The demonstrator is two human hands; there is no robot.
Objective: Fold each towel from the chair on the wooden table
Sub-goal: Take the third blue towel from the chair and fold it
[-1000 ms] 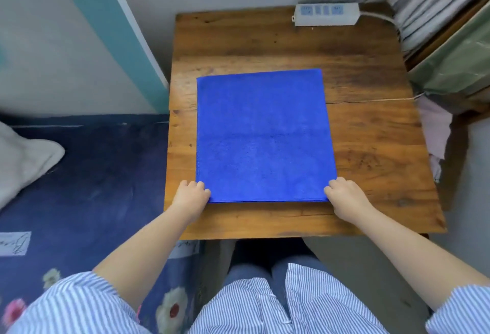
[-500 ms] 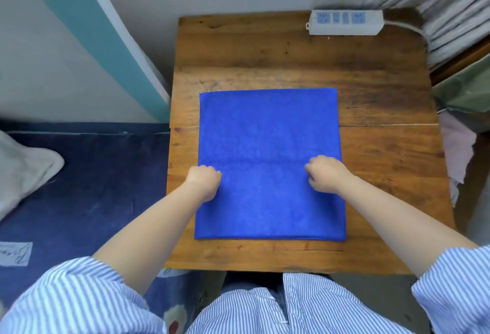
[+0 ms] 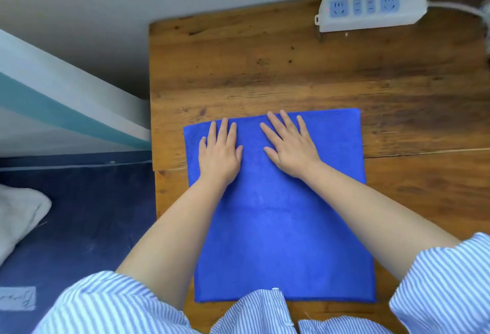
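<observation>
Blue towel (image 3: 281, 217) flat on the wooden table (image 3: 265, 68), both hands pressed on its far part.

The towel lies spread as a rectangle on the near half of the table, its near edge just by the person's striped shirt (image 3: 265, 312). The left hand (image 3: 218, 156) and right hand (image 3: 290, 146) lie palm-down side by side on it, fingers straight and slightly spread, grasping nothing, fingertips near the far edge. A white power strip (image 3: 371, 10) sits at the table's far right corner, well apart. A dark blue bed (image 3: 79, 214) lies left.
</observation>
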